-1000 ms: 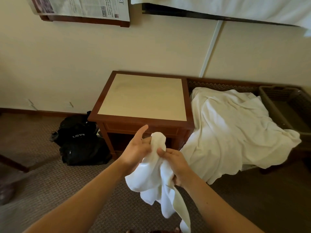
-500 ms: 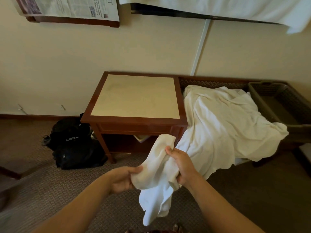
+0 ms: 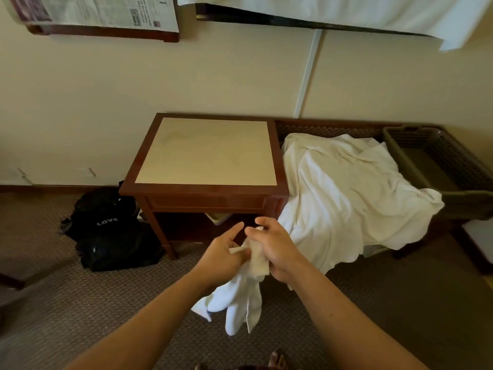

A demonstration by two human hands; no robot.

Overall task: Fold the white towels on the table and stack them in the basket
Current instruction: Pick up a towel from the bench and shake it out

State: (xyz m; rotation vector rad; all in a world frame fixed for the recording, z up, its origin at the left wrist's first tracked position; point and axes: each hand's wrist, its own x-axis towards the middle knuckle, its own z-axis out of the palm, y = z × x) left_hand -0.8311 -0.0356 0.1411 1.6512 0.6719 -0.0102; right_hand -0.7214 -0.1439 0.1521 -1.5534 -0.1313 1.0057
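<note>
At lower centre, our left hand and right hand both grip a small white towel, bunched and hanging between them, below the wooden side table.

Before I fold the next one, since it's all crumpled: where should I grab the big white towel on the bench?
Probably the loose corner of the big towel that hangs off the bench's front edge, taken from the front and below. It dangles free there, while the rest lies bunched on the bench beside the basket.
</note>
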